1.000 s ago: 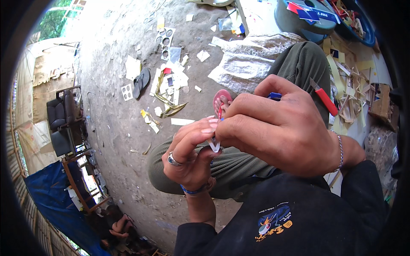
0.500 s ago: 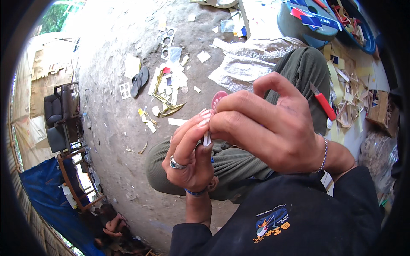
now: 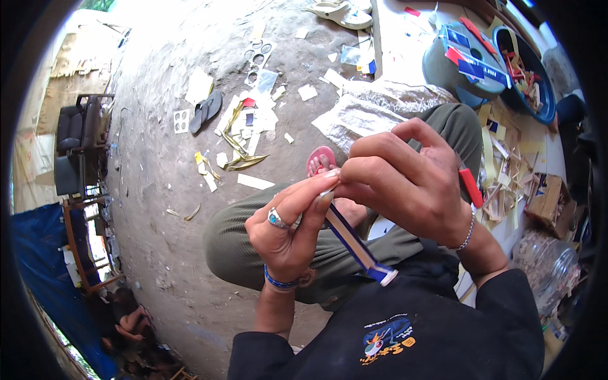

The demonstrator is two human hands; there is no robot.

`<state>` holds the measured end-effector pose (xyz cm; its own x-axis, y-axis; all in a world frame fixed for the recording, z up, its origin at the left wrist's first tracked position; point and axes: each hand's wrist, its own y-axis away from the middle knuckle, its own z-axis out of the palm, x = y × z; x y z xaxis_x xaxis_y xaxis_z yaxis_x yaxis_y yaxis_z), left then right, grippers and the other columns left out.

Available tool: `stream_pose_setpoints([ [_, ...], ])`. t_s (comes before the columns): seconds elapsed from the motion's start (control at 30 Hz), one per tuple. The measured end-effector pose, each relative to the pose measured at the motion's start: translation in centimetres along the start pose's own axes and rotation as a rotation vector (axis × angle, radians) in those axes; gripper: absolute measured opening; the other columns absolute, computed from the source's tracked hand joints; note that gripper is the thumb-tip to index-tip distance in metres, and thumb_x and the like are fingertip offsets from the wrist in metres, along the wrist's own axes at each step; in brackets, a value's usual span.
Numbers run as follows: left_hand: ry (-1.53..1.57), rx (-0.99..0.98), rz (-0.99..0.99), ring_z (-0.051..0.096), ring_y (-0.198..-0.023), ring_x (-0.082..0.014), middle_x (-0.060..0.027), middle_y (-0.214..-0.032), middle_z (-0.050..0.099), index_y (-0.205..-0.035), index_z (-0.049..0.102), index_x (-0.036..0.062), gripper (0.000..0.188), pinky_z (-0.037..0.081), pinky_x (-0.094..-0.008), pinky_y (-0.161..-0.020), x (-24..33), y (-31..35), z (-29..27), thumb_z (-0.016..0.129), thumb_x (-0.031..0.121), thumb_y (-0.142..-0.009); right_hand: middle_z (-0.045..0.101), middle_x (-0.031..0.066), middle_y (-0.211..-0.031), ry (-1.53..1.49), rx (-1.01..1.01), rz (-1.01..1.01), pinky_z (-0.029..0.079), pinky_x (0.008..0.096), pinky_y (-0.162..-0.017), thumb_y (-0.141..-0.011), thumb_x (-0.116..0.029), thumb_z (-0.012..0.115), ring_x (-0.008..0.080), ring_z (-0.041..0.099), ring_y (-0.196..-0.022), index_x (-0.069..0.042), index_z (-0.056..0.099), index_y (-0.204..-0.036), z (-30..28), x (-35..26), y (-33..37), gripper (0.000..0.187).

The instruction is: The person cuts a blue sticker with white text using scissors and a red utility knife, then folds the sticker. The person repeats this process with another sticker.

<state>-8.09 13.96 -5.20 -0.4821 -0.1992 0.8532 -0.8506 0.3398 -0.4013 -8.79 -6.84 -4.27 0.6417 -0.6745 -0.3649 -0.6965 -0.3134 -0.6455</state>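
A narrow folded strip [image 3: 354, 237], cream along its middle with dark blue edges and a white tip, slants from my fingertips down toward my shirt. My left hand [image 3: 288, 231], wearing a ring and a blue bracelet, pinches its upper end between thumb and fingers. Against that same end press the thumb and forefinger of my right hand [image 3: 405, 187]; the other right fingers are curled. The exact pinch point is partly covered by the fingers. Just beyond my right hand, by my knee, is a red-handled craft knife [image 3: 470, 187], its blade partly hidden.
Right of me are a pile of wooden and paper scraps [image 3: 503, 171], a blue basin [image 3: 548, 104] of pieces and a grey-blue stool [image 3: 456, 69]. White cloth [image 3: 380, 104] lies ahead. Paper litter and a dark flip-flop [image 3: 206, 113] lie left. A person [image 3: 130, 316] sits far lower left.
The strip, earlier mostly hidden within my fingers, now shows at length, angled down to the right. My hands have drawn slightly apart in pose but still meet at its end. The view has shifted.
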Motion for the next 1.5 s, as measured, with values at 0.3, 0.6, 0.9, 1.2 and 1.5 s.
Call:
stream_pose_setpoints([
  [0.3, 0.593, -0.139, -0.530, 0.068, -0.105, -0.0106, -0.0107, -0.111, 0.075, -0.149, 0.043, -0.0053, 0.049, 0.036, -0.0316, -0.113, -0.5, 0.3, -0.1, 0.051, 0.022, -0.109, 0.073, 0.0040, -0.102, -0.510, -0.030, 0.477, 0.048, 0.0279, -0.073, -0.086, -0.009, 0.078, 0.0157, 0.068, -0.090, -0.006, 0.070, -0.106, 1.7, 0.5, 2.3, 0.022],
  [0.6, 0.620, -0.235, -0.567, 0.063, -0.101, -0.0083, -0.0102, -0.126, 0.070, -0.145, 0.048, -0.0048, 0.044, 0.044, -0.0257, -0.102, -0.7, 0.2, -0.3, 0.059, 0.006, -0.103, 0.074, 0.0049, -0.101, -0.662, -0.089, 0.599, 0.048, 0.0287, -0.071, -0.088, -0.011, 0.076, 0.0167, 0.069, -0.090, -0.008, 0.075, -0.106, 1.3, 0.8, 2.7, 0.018],
  [0.9, 0.594, -0.185, -0.448, 0.065, -0.101, -0.0087, -0.0095, -0.122, 0.070, -0.149, 0.039, -0.0010, 0.056, 0.055, -0.0210, -0.081, -1.1, 1.2, 0.5, 0.061, -0.007, -0.098, 0.071, 0.0067, -0.101, -0.698, -0.129, 0.598, 0.048, 0.0281, -0.075, -0.089, -0.009, 0.075, 0.0156, 0.066, -0.092, -0.005, 0.074, -0.104, 0.9, 0.7, 2.8, 0.015],
  [1.2, 0.577, -0.261, -0.402, 0.068, -0.114, -0.0266, -0.0211, -0.121, 0.069, -0.156, 0.024, -0.0013, 0.073, 0.057, -0.0344, -0.098, -1.3, 1.1, 0.7, 0.062, -0.013, -0.094, 0.070, 0.0075, -0.098, -0.702, -0.113, 0.562, 0.051, 0.0290, -0.074, -0.088, -0.006, 0.076, 0.0179, 0.068, -0.089, -0.005, 0.074, -0.106, 0.9, 0.7, 3.2, 0.017],
  [1.5, 0.612, -0.113, -0.433, 0.071, -0.105, -0.0168, -0.0147, -0.115, 0.073, -0.147, 0.041, 0.0009, 0.060, 0.058, -0.0231, -0.081, -0.9, 0.7, 1.2, 0.066, -0.010, -0.094, 0.070, 0.0077, -0.098, -0.638, 0.140, 0.612, 0.052, 0.0298, -0.074, -0.086, -0.005, 0.079, 0.0168, 0.067, -0.086, -0.003, 0.073, -0.103, 1.8, -0.1, 4.0, 0.018],
])
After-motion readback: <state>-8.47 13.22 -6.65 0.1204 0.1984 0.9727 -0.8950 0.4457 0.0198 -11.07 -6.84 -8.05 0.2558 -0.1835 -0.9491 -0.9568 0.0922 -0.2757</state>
